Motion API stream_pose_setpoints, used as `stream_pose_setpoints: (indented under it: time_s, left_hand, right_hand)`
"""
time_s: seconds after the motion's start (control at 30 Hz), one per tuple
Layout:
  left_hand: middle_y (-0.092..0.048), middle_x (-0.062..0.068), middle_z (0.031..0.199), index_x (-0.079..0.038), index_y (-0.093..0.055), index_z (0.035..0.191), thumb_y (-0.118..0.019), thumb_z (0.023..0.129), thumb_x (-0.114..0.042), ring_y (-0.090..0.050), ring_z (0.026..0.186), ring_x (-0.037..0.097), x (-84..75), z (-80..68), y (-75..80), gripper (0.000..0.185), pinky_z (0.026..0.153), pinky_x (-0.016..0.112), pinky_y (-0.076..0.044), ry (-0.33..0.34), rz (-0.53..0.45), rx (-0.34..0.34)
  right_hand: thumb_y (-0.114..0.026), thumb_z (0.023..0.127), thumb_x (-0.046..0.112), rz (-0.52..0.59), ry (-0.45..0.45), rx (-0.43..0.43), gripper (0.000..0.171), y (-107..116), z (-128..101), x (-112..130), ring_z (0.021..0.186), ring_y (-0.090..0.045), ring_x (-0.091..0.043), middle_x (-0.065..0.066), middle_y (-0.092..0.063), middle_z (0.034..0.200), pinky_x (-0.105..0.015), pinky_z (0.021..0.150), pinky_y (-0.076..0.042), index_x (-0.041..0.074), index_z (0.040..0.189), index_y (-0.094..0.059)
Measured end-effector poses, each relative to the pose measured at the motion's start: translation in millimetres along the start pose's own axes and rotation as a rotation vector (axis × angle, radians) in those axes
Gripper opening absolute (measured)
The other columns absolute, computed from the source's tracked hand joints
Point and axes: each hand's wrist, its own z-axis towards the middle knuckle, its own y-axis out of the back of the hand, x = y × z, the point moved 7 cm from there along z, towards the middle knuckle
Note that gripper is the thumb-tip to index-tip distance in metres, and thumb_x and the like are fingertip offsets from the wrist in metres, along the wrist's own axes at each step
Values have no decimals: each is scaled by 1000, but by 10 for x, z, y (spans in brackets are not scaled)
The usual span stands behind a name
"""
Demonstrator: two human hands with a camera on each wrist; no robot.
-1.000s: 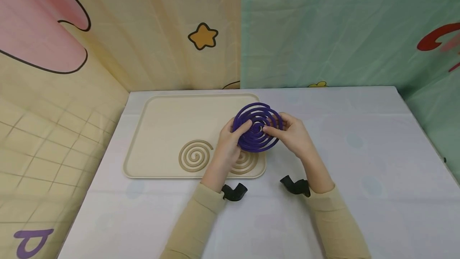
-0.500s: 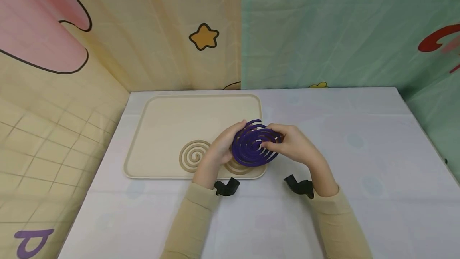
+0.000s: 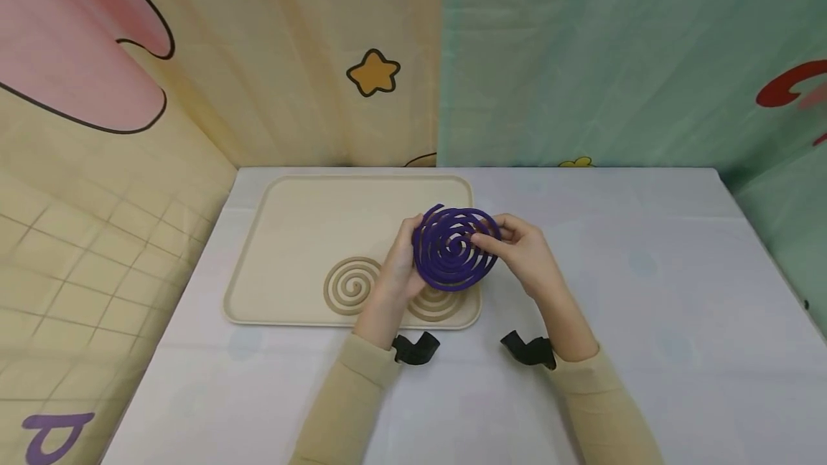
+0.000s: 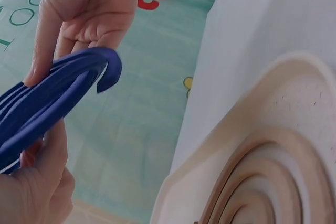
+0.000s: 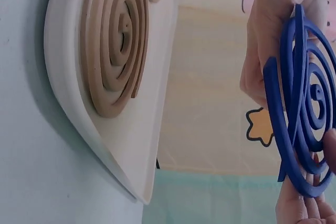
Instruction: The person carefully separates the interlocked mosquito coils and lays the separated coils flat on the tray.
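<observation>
A purple spiral coil (image 3: 454, 247) is held in the air over the right end of a beige tray (image 3: 304, 214). My left hand (image 3: 402, 264) grips its left rim and my right hand (image 3: 522, 248) pinches its right side near the centre. The coil tilts toward me. Its rim (image 4: 63, 90) shows edge-on in the left wrist view. The right wrist view shows its windings (image 5: 307, 129). Two beige spiral coils lie on the tray: one (image 3: 352, 284) in the open, one (image 3: 442, 301) partly hidden under the purple coil.
The tray lies on a white tablecloth (image 3: 646, 271) at the table's left half. Printed fabric walls (image 3: 581, 56) close in the back and both sides. Black wrist straps (image 3: 416, 347) sit at both cuffs.
The purple coil dropped toward the tray, then came back up a little and tilted more upright. Both hands kept hold of it throughout.
</observation>
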Motion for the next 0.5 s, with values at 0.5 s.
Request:
stream_pose_setpoints:
  time_s: [0.5]
  left_hand:
    - [-62,-10,75,-22,-60,82,-23,105,-35,-57,67,3,44,31,-36,46,63,17,-48,75,9,137]
  right_hand:
    - [-75,87,17,-90,40,14,32,67,25,9,80,-67,1,18,-71,81,-16,74,-53,-6,109,-68]
